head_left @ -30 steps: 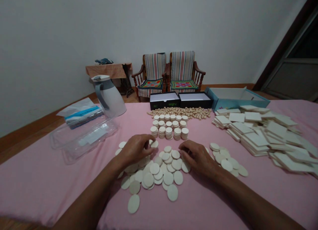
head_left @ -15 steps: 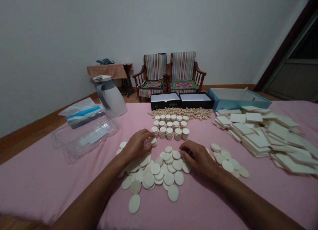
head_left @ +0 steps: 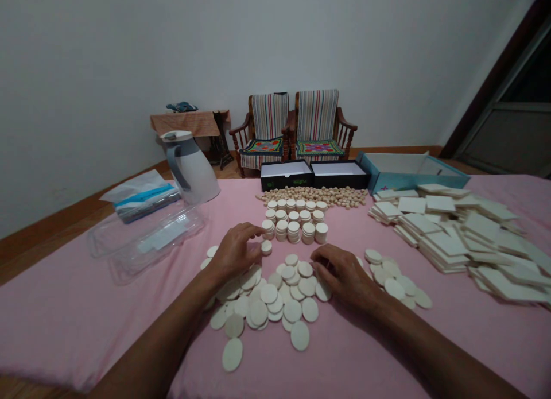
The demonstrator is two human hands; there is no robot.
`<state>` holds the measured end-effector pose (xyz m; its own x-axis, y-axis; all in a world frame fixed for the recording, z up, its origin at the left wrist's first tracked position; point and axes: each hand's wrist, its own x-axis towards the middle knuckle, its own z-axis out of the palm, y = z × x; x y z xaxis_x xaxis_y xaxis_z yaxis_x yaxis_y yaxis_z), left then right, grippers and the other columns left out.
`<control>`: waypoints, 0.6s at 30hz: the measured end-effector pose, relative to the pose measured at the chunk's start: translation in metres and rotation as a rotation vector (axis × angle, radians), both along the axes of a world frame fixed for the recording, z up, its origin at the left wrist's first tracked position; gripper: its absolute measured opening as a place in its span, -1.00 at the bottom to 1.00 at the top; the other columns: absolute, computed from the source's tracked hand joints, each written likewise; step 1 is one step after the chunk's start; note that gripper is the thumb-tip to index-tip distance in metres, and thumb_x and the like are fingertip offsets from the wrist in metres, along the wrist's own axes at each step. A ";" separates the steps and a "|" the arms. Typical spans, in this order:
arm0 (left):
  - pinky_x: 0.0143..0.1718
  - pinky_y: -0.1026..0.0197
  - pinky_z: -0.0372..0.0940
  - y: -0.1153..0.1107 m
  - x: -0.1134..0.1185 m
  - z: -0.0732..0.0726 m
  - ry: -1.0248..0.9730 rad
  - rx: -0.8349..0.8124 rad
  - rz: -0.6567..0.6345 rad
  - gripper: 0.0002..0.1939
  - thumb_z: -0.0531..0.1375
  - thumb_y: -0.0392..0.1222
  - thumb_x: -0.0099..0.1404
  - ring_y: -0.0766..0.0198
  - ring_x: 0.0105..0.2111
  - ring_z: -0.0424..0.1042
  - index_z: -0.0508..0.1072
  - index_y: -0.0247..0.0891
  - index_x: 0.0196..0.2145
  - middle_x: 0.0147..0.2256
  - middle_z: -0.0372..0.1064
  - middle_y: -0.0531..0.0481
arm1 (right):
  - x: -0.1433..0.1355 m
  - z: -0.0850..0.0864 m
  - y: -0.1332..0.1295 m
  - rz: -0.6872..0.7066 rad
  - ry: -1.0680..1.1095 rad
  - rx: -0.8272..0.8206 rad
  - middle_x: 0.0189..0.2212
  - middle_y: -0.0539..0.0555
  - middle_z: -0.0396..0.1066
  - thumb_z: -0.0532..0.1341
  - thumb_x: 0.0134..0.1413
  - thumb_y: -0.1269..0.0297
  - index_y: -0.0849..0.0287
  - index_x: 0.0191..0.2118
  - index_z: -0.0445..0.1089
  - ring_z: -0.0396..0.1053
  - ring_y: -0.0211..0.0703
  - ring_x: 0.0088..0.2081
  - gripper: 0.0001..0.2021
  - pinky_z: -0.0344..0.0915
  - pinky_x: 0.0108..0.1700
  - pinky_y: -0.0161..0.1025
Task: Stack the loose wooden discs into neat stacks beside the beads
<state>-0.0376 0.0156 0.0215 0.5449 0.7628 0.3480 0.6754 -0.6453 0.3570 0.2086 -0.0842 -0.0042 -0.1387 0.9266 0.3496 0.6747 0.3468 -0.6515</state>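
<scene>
My left hand [head_left: 236,250] is open, thumb and fingers apart, just left of a short stack of round wooden discs [head_left: 266,248]. Its fingertips are close to the front row of taller disc stacks [head_left: 294,231]; I cannot tell whether they touch. My right hand [head_left: 344,272] rests at the right edge of a loose pile of pale discs [head_left: 275,298], its fingers curled down beside a disc [head_left: 305,268]. What its fingertips hold, if anything, is hidden. More loose discs [head_left: 395,288] lie right of that hand.
Many small wooden beads [head_left: 318,196] lie behind the stacks, before two black boxes [head_left: 286,182]. A blue box [head_left: 413,172] and square wooden pieces [head_left: 447,238] are on the right. A jug [head_left: 193,166] and clear plastic packaging [head_left: 163,238] stand left on the pink cloth [head_left: 344,353].
My left thumb and fingers have let go of the short disc stack, which now stands alone on the cloth. The right hand has hardly moved.
</scene>
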 end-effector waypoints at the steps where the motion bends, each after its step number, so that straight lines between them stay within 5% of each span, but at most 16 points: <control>1: -0.19 0.17 0.24 0.000 0.000 -0.001 0.006 -0.009 0.023 -0.70 0.21 -0.27 0.11 0.19 -0.23 0.38 0.45 -0.21 -0.15 -0.24 0.42 -0.06 | 0.000 0.000 0.000 -0.001 0.001 0.001 -0.40 0.06 0.36 0.05 0.13 0.38 0.18 -0.31 0.34 0.27 -0.18 -0.35 -0.87 0.14 -0.32 -0.25; 5: -0.30 0.21 0.21 -0.001 0.004 -0.007 0.076 -0.090 0.083 -0.66 0.29 -0.06 0.05 0.17 -0.32 0.37 0.49 -0.23 -0.21 -0.32 0.42 -0.05 | 0.000 0.000 0.000 -0.007 0.007 -0.001 -0.40 0.06 0.36 0.05 0.12 0.38 0.18 -0.31 0.34 0.28 -0.18 -0.36 -0.87 0.14 -0.34 -0.25; 18: -0.41 0.27 0.15 0.005 0.007 -0.013 0.107 -0.138 0.093 -0.77 0.22 -0.16 0.07 0.26 -0.42 0.34 0.49 -0.25 -0.28 -0.41 0.40 -0.01 | -0.001 0.001 -0.001 -0.003 -0.009 -0.007 -0.39 0.06 0.36 0.05 0.12 0.40 0.18 -0.31 0.34 0.28 -0.18 -0.34 -0.87 0.12 -0.35 -0.27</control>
